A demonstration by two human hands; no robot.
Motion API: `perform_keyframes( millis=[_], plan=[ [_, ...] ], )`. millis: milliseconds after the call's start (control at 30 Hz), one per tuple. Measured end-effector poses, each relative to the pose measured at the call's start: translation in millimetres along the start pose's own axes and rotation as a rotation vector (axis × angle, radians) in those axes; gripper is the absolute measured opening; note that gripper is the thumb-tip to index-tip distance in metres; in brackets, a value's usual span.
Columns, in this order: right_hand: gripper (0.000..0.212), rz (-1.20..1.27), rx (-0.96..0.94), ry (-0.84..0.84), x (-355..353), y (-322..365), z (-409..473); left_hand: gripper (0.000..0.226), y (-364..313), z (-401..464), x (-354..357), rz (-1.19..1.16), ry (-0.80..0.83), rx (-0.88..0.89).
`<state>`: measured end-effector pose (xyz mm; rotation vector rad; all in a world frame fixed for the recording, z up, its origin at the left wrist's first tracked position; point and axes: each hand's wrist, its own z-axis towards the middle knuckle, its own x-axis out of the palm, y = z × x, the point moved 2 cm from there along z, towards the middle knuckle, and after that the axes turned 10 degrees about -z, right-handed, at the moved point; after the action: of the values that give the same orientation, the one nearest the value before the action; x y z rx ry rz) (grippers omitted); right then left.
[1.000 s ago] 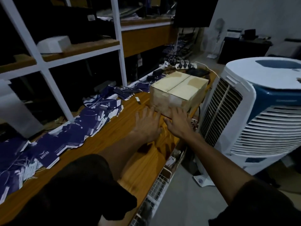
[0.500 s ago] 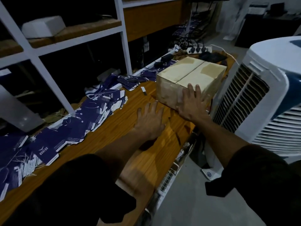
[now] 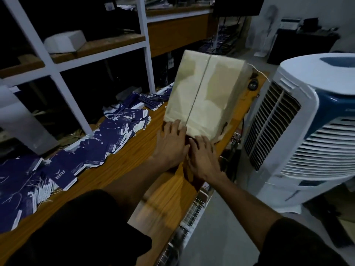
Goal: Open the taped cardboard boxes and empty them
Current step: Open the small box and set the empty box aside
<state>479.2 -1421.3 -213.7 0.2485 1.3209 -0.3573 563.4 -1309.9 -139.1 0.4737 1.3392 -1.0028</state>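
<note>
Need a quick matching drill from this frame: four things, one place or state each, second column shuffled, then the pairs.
Things:
1. cardboard box
2. blue tags
3. air cooler
4. white case

Places or states:
A. on a wooden shelf of the rack
B. standing on the floor, right of the table
C. spread along the left side of the table
D. taped seam facing the camera, near edge under both hands

The left hand and right hand lie with straight fingers at the box's near edge on the table.

Pairs: 1-D, 2-C, 3-B, 4-A
</note>
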Motion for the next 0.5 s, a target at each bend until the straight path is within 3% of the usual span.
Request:
perform_keyframes(
  millis=[133, 233, 367, 500],
  plan=[
    [0.042, 0.17, 0.06, -0.233, -24.7, 10.6, -25.4, 0.068, -7.2, -12.6, -38.5, -0.063, -0.289, 0.018],
    [0.023, 0.335, 0.149, -0.347, -43.0, 8.1, -34.7, 0.082, -17.7, -17.5, -63.6, -0.085, -0.387, 0.056],
    [0.014, 0.4, 0.212, -0.446, -64.4, 0.4, -45.4, 0.077, -30.3, -25.6, -78.8, -0.07, -0.387, 0.124],
    [0.018, 0.518, 0.262, -0.481, -84.7, -1.8, -46.8, 0.071, -25.8, -43.0, -81.1, 0.031, -0.379, 0.033]
  ],
)
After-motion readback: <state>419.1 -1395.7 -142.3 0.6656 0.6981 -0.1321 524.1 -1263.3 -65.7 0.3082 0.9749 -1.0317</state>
